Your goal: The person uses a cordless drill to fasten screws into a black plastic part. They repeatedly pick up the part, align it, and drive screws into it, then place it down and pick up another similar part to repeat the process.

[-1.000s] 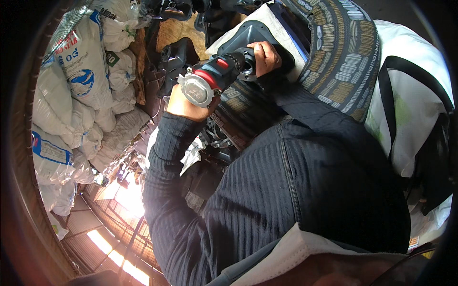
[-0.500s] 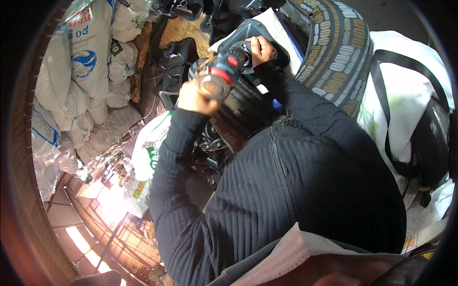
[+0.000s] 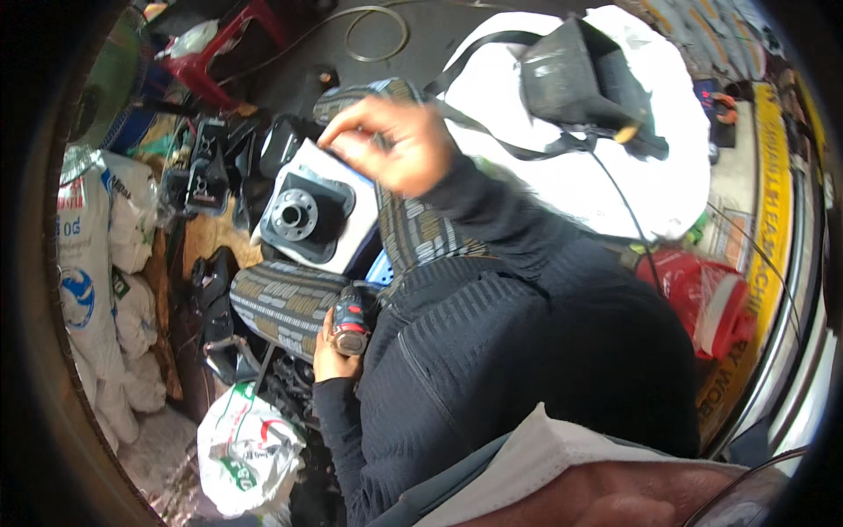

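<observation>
My left hand (image 3: 334, 358) is closed round a cordless drill (image 3: 350, 327) with a black and red body, low beside my left thigh. On a white pad (image 3: 358, 189) across my lap rests a black plastic housing (image 3: 329, 250) with a round metal flange (image 3: 294, 215) facing up. Several holes ring the flange's central bore. Above and to the right of this housing, my right hand (image 3: 399, 145) is raised, blurred, with fingers curled together. A small dark thing shows at its fingers, too unclear to name.
A white sack (image 3: 492, 88) at the right bears a black box-shaped part (image 3: 571, 75). More black plastic parts (image 3: 209, 167) lie at the left, beside stacked white sacks (image 3: 132, 325). A red stool (image 3: 206, 75) stands far left; a red container (image 3: 702, 294) sits right.
The view has swung to the right. My left hand has drawn the drill away from the housing and down to my thigh. My right hand has let go of the housing and lifted.
</observation>
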`<state>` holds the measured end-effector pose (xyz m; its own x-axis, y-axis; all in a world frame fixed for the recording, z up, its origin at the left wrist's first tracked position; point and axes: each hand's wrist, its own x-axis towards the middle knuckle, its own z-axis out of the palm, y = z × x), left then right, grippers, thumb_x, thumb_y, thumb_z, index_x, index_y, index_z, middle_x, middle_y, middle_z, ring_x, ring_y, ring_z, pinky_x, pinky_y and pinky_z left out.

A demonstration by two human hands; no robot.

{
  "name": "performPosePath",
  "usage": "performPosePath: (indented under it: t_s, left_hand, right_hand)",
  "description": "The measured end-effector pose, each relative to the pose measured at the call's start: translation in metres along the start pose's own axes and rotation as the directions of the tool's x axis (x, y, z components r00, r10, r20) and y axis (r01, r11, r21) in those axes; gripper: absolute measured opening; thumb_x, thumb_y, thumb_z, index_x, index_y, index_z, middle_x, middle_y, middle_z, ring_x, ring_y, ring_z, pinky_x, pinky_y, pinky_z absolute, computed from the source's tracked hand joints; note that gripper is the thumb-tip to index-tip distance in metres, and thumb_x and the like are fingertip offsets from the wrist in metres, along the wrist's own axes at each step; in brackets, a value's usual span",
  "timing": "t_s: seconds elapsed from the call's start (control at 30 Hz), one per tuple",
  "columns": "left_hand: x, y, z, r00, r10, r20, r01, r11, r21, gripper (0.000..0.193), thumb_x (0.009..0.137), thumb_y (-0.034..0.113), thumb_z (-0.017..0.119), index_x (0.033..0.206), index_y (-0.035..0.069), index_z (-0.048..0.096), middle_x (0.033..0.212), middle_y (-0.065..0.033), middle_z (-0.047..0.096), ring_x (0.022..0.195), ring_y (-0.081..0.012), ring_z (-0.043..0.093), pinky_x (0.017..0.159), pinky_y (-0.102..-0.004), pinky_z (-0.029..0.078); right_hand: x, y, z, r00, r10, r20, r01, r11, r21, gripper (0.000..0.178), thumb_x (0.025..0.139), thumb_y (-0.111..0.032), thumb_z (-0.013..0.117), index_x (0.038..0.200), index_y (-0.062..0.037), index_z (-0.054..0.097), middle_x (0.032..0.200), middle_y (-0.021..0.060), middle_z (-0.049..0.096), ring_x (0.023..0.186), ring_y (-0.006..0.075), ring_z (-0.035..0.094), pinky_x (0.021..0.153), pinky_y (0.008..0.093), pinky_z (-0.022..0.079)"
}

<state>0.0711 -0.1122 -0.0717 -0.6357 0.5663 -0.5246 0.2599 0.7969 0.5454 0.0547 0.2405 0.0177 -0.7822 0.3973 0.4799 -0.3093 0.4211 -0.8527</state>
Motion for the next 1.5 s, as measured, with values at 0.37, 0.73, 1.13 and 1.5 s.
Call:
performPosePath:
  t_s: [0.37,0.73,1.13,1.5]
  left_hand:
    - [0.014,-0.016,-0.014,0.952,0.284,0.117,-0.301,0.938,0.169,0.092,0.068,0.018,0.074,0.146,0.014,0.025,0.116,-0.0222,0.055,0.104,-0.0384,0.057,0.09,-0.0422,0.048]
    - [0.011,-0.004,-0.021,0.987,0.139,0.075,-0.152,0.968,0.2,0.091,0.064,0.029,0.075,0.143,0.018,0.031,0.113,-0.0191,0.057,0.1,-0.0361,0.06,0.085,-0.042,0.05]
    - [-0.002,-0.006,-0.02,0.99,0.14,0.032,-0.143,0.978,0.154,0.087,0.066,0.026,0.073,0.142,0.016,0.033,0.114,-0.018,0.058,0.102,-0.034,0.059,0.088,-0.0401,0.049]
    - [0.014,-0.027,-0.011,0.971,0.24,0.004,-0.233,0.937,0.261,0.091,0.065,0.024,0.074,0.144,0.021,0.03,0.108,-0.0209,0.059,0.096,-0.0388,0.06,0.081,-0.0437,0.05]
  right_hand:
    - [-0.007,0.022,-0.285,0.723,0.565,-0.397,-0.487,0.01,-0.874,0.033,0.084,-0.032,0.059,0.104,-0.0074,0.068,0.099,0.0153,0.068,0.094,0.0307,0.065,0.084,0.0396,0.049]
    - [-0.008,0.115,-0.324,0.61,0.784,-0.114,-0.438,0.214,-0.873,0.039,0.087,-0.035,0.056,0.113,-0.0073,0.063,0.105,0.0138,0.067,0.099,0.0268,0.063,0.087,0.0366,0.047]
    - [0.003,0.144,-0.37,0.63,0.775,-0.048,-0.499,0.357,-0.79,0.047,0.089,-0.039,0.053,0.124,-0.0071,0.057,0.111,0.0121,0.065,0.104,0.0225,0.06,0.089,0.0333,0.045]
    - [0.0,0.078,-0.335,0.555,0.813,-0.173,-0.807,0.477,-0.349,0.032,0.088,-0.04,0.05,0.099,-0.0109,0.055,0.081,0.0007,0.052,0.066,0.0108,0.043,0.057,0.0249,0.033]
